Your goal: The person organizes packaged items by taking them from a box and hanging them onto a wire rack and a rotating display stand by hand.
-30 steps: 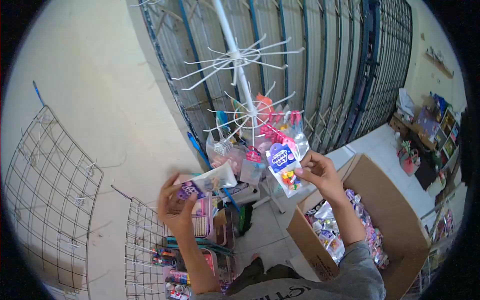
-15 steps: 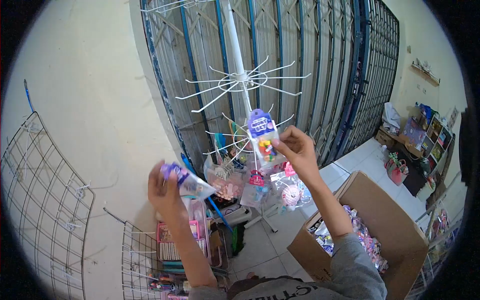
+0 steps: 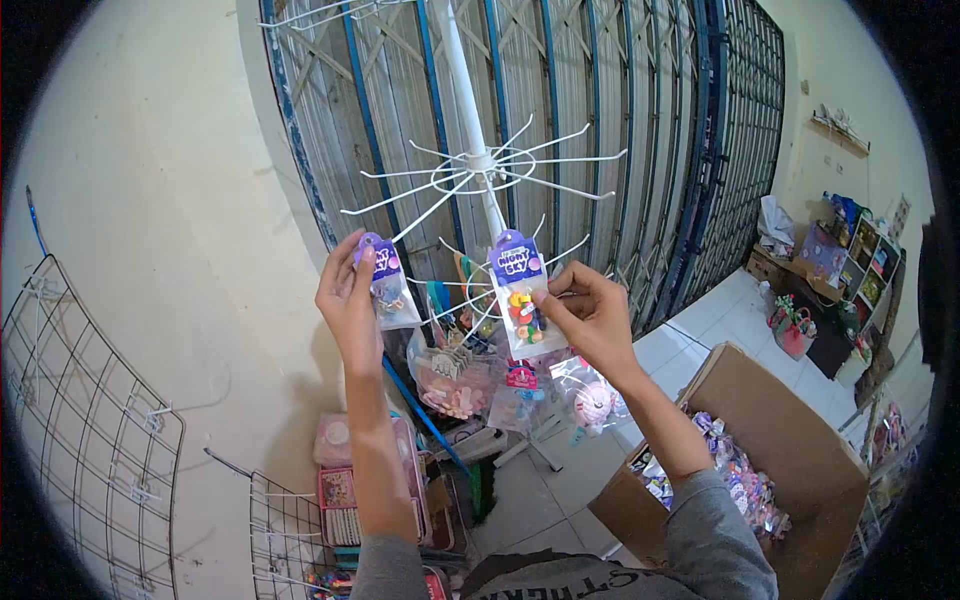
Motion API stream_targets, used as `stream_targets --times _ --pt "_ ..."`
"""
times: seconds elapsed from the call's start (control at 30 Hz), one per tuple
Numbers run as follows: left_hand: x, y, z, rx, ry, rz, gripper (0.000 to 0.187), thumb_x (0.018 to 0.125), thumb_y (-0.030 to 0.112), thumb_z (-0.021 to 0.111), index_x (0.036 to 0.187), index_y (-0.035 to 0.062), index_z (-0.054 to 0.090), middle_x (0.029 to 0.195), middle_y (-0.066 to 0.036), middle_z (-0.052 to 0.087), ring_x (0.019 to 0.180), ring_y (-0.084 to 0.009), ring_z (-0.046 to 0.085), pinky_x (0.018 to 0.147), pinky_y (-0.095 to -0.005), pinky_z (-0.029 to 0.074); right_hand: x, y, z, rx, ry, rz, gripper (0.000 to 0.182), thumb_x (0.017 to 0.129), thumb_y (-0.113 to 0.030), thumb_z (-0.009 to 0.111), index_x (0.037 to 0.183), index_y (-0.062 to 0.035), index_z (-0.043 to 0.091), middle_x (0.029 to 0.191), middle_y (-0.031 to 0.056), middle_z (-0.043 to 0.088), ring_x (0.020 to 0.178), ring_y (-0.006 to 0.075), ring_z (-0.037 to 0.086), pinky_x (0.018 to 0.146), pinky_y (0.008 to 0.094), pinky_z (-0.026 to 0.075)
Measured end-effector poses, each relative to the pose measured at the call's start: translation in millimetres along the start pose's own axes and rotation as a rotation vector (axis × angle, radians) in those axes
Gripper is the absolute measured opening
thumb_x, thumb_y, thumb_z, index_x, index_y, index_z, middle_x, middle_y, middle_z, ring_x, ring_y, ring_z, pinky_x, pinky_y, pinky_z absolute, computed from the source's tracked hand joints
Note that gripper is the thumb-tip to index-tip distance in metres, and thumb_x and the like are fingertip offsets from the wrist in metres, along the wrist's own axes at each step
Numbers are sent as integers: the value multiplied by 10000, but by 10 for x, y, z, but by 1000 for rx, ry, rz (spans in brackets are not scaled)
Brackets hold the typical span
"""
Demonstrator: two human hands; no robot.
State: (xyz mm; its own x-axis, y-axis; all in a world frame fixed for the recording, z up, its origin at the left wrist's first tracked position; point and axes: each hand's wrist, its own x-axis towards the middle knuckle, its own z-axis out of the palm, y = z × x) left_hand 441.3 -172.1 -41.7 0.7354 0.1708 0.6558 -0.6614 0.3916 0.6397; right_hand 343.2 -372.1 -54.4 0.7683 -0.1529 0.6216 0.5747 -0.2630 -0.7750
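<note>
My left hand (image 3: 349,290) pinches a small clear packet (image 3: 394,297) with a purple header card, held upright near the tip of a hook. My right hand (image 3: 592,318) grips a second purple-topped packet (image 3: 517,265) by its right edge; colourful small pieces show through its clear front. Both packets hang in the air before a white hook rack (image 3: 481,162), whose upper ring of prongs carries nothing. On the lower prongs hang several packets, among them one with a pink round figure (image 3: 594,402) and a pack of pink pieces (image 3: 455,393).
An open cardboard box (image 3: 790,470) of shiny packets (image 3: 740,470) stands at the right. Wire grids (image 3: 95,400) lean at the left wall. Pink cases (image 3: 340,490) and a green-bristled broom (image 3: 482,490) are below. A folding metal gate (image 3: 620,130) rises behind.
My left hand has risen and moved right, turning its packet from sideways to upright. My right hand has lowered its packet slightly and turned it more squarely to the camera.
</note>
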Motion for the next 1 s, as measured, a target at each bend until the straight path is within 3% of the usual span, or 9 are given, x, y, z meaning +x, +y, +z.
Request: stream_targets --times 0.43,0.63,0.73,0.8,0.83,0.9,1.0 --pt "68 -192 20 -54 -64 -8 264 743 34 532 991 -38 478 881 -83 525 776 -92 504 678 -199 420 490 434 87 -253 71 -110 165 724 -70 562 685 42 447 621 54 523 587 57 516 450 195 395" --pt "-12 -162 22 1 34 80 241 743 31 531 969 -38 487 880 -80 525 782 -96 502 685 -202 413 775 655 141 -318 73 -118 152 705 -65 575 707 41 467 652 97 556 572 95 549 479 215 417" --pt "-248 -136 102 4 18 3 232 713 15 562 933 -30 501 880 -76 527 794 -103 493 688 -201 402 711 640 157 -438 172 -263 159 696 -84 586 731 33 485 696 108 565 597 138 563 513 222 424" --pt "-430 -60 189 40 8 1 223 707 25 573 917 -17 512 857 -59 532 768 -88 497 665 -185 397 507 373 115 -672 310 -654 241 676 -138 609 817 23 497 666 115 565 591 212 567 539 284 443" --pt "-504 -54 221 76 2 -5 214 700 35 585 902 -4 524 834 -41 537 742 -72 501 643 -169 392 375 265 106 -675 310 -653 241 676 -138 609 817 23 497 666 115 565 591 212 567 539 284 443" --pt "-598 -84 290 53 -31 -49 216 682 22 602 884 4 529 813 -35 540 721 -60 504 611 -150 385 72 82 80 -348 -40 -443 236 688 -165 604 814 12 511 659 94 567 594 190 569 542 267 440" --pt "-713 -7 508 -22 -156 -97 203 690 20 596 879 -3 526 796 -48 545 735 -67 507 622 -155 387 -119 -56 44 -273 -195 -175 199 727 -172 572 801 7 523 640 83 557 564 126 548 520 225 420"
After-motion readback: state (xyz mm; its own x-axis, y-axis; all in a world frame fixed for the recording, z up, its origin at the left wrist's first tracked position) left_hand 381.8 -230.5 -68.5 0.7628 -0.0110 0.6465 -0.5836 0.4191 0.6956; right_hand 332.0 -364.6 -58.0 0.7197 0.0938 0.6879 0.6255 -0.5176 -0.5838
